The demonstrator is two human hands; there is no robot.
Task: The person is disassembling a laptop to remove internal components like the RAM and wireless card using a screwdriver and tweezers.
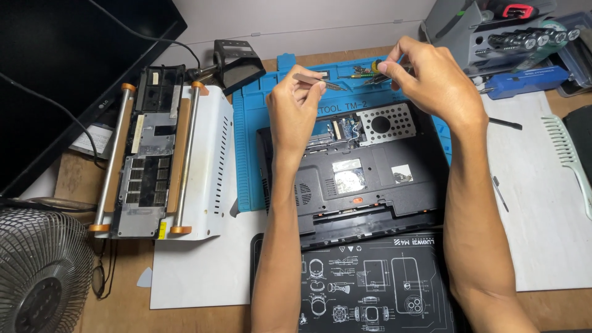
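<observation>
My left hand [295, 105] holds a pair of metal tweezers [319, 80], tips pointing right, above the blue repair mat [246, 154]. My right hand [431, 77] is raised over the mat's far tray, fingers pinched together on something small that I cannot make out. Below both hands lies a black laptop base [370, 191], bottom side up, with a cover off and a circuit board and perforated metal drive bay [385, 123] exposed.
A white metal stand with rails [203, 160] holds a removed laptop panel at left. A dark monitor [61, 74] stands at the back left, a fan [40, 271] at bottom left. A black printed mat [357, 283] lies in front. A tool rack [512, 37] and green comb [570, 154] are at right.
</observation>
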